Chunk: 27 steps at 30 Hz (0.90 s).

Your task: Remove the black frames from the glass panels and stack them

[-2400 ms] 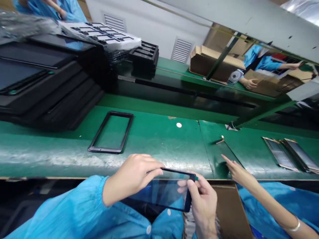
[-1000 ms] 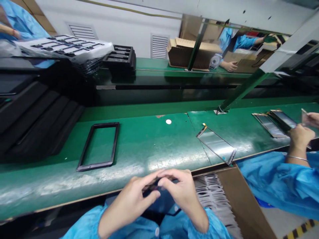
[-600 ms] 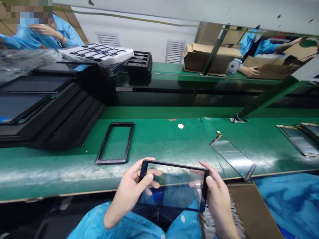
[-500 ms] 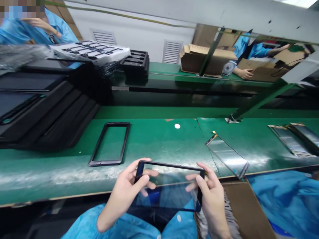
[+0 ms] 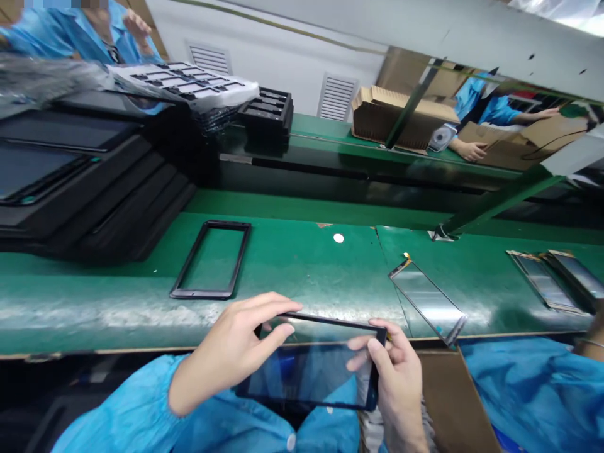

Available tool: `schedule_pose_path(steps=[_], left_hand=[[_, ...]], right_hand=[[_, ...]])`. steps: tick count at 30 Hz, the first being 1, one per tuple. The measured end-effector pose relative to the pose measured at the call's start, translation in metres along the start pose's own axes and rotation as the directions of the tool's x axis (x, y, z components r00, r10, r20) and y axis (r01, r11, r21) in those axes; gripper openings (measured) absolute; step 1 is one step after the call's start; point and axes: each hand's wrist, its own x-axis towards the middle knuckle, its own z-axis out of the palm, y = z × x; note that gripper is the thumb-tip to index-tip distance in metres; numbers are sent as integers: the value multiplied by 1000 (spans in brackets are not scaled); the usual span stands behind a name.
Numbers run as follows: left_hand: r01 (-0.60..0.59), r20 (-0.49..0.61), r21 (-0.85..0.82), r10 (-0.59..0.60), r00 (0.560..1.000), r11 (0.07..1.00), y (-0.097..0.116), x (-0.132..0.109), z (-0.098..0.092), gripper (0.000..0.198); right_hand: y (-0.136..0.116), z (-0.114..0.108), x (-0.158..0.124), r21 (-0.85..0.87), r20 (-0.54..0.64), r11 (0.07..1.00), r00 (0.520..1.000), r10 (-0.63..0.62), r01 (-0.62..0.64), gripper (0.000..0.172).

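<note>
In front of my body is a see-through touchscreen panel with a black border, tilted and slightly below the bench edge. My right hand pinches its right end, thumb on the front and fingers showing through the glass behind. My left hand is at its upper left corner, fingers laid along the top edge and thumb over the glass; a fingertip shows through from behind. On the green bench, a black rectangular frame lies to the left, and another clear touch panel with an orange flex tail lies to the right.
Black trays holding dark screens are stacked at left. More panels lie at far right. A green post slants up from the bench. Cardboard boxes and co-workers in blue stand beyond. A cardboard box sits below the bench edge.
My left hand has shifted from gripping the panel's left end to its upper left corner, its fingers now over the top edge. The right hand keeps its hold. The view has tilted slightly.
</note>
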Motion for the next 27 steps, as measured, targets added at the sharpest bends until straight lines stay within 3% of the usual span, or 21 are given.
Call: schedule_pose_path(steps=[5,9,12,14,16,20,27], left_hand=[[51,-2,-66,-52,999,997,3,-1,-3,24],[183,-43,-295,-205,978,938,-9,-4,9,22],[286,-91,-626,-433,897,726,-17,-7,36,33],[309,3,-785,-494,869,538,-20,-11,55,50],[360,155,-827,-441,884,432,-22,-16,67,69],[488,375,-726,-316,872,485,-25,-24,63,78],[568,514,-625,-266,816,536,-28,-25,45,70]], right_hand=[[-2,-6,0,17,1,999,999,46,-46,35],[5,-3,5,177,-37,980,995,94,-86,60],[12,15,8,346,2,931,992,127,-120,78],[15,31,8,324,41,935,989,141,-146,85],[14,42,9,258,21,953,987,156,-156,91],[6,43,16,206,44,963,985,167,-173,98],[-3,37,15,205,155,962,976,152,-182,104]])
